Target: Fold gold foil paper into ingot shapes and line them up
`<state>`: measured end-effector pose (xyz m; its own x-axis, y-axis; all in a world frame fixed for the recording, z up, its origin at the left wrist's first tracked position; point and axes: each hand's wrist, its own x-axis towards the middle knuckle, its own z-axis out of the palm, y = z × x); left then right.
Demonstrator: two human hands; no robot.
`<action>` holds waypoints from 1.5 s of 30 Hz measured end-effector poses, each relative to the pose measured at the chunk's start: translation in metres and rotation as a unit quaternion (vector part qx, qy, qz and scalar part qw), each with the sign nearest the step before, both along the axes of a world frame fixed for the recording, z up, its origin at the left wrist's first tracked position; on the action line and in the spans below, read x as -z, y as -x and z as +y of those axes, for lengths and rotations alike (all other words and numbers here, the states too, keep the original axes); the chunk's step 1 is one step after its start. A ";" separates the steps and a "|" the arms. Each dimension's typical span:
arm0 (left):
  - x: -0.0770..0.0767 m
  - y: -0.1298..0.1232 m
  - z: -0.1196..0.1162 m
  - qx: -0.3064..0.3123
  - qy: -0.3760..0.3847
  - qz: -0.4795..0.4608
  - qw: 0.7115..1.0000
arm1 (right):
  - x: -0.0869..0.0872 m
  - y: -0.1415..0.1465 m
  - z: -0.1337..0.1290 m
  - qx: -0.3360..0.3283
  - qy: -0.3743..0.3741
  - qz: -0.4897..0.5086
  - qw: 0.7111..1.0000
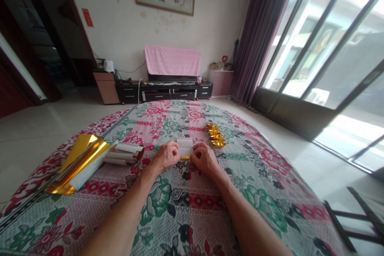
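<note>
The left hand (168,156) and right hand (206,158) each pinch narrowly at a near corner of a small white paper sheet (185,144), which lies between them on the cloth-covered bench (249,176). A gold strip (185,157) shows along its near edge. If one hand pulls harder, the edge could skew or the thin sheet tear; the soft cloth could let creases wander. A wide sweep by the right hand might scatter the gold pieces (216,136) lying just beyond it.
</note>
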<state>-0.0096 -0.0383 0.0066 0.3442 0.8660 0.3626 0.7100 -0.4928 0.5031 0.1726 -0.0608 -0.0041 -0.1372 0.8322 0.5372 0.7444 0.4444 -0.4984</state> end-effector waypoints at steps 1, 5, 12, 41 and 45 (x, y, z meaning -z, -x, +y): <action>0.001 0.000 0.000 0.001 -0.002 0.000 1.000 | 0.000 0.000 0.000 0.000 0.000 0.000 1.000; 0.005 0.001 0.003 0.007 -0.012 -0.005 1.000 | 0.002 0.000 0.000 -0.004 0.003 0.003 1.000; 0.011 0.005 0.006 0.038 -0.022 -0.026 0.999 | 0.001 0.000 -0.004 -0.007 0.007 -0.017 1.000; 0.012 0.007 0.007 0.062 0.001 -0.020 0.998 | -0.001 -0.009 -0.013 -0.031 -0.006 0.004 1.000; 0.010 0.007 0.006 0.064 -0.005 -0.017 0.998 | -0.004 0.003 -0.014 0.007 0.001 -0.016 1.000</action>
<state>-0.0162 -0.0325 -0.0037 0.4386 0.8123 0.3845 0.6244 -0.5832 0.5196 0.1697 -0.0745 -0.0003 -0.1433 0.8348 0.5315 0.7665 0.4334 -0.4740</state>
